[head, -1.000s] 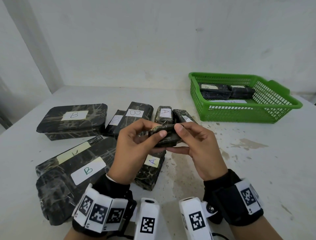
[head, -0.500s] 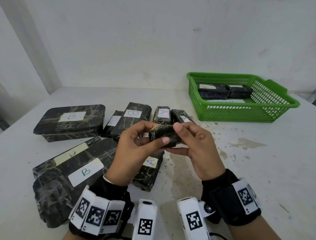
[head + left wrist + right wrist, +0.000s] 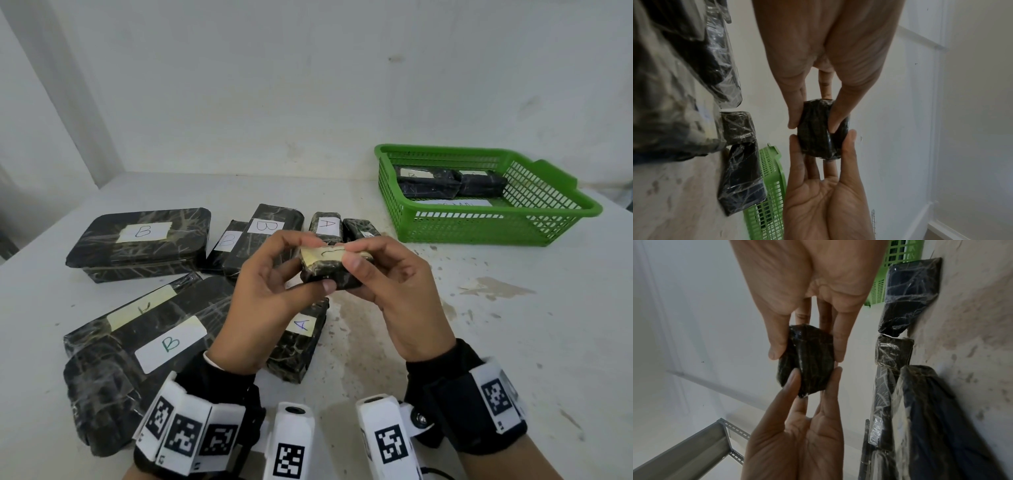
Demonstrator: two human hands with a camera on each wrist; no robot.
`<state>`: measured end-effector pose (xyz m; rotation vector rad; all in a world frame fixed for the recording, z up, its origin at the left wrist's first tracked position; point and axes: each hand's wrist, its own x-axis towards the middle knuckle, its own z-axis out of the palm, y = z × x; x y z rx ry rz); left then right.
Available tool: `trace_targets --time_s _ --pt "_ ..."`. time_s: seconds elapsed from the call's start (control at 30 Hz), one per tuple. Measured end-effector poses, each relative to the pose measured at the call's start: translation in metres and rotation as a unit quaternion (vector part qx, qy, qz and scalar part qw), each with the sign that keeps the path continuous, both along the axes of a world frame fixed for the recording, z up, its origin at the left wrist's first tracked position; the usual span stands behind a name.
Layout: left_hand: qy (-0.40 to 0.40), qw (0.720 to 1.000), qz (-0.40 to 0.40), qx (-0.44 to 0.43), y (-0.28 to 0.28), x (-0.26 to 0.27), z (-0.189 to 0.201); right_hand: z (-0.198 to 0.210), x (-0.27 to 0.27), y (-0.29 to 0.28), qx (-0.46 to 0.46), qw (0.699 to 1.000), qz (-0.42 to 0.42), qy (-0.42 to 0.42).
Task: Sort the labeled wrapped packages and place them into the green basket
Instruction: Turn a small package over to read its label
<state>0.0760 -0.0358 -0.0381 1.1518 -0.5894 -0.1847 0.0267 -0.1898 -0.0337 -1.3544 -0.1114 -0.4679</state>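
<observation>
- Head view: both hands are holding a small wrapped package (image 3: 330, 270) above the table (image 3: 513, 342), left hand (image 3: 270, 301) and right hand (image 3: 394, 294) pinching its ends, yellowish label up, letter unclear. Step looks like label-checking. Green basket (image 3: 486, 226), well apart to the right, is already holding two packages.
- Left wrist view: thumb and fingertips (image 3: 793, 121) are gripping the dark wrap.
- Right wrist view: same pinch. Next move probably calls for reading the letter, then carrying the package to the basket.

Ten wrapped packages (image 3: 138, 240) (two in basket), one green basket (image 3: 486, 226), two hands (image 3: 270, 294).
</observation>
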Motion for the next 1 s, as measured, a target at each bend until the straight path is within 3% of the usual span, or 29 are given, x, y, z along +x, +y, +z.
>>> trace_targets --time_s 0.23,0.6,0.8,1.0 --pt "0.036 0.994 0.108 -0.007 0.003 0.008 -0.003 0.001 0.000 -0.005 0.014 1.000 0.018 0.020" --pt "0.067 0.996 0.045 0.026 0.000 0.000 0.003 -0.004 0.003 -0.003 -0.038 0.998 -0.003 0.042" --pt "0.067 0.995 0.050 0.048 0.000 0.001 0.002 -0.006 0.003 0.000 -0.023 0.997 0.049 0.062" --pt "0.068 0.995 0.040 0.061 0.000 0.001 -0.001 -0.011 0.005 0.002 -0.009 0.999 -0.002 0.041"
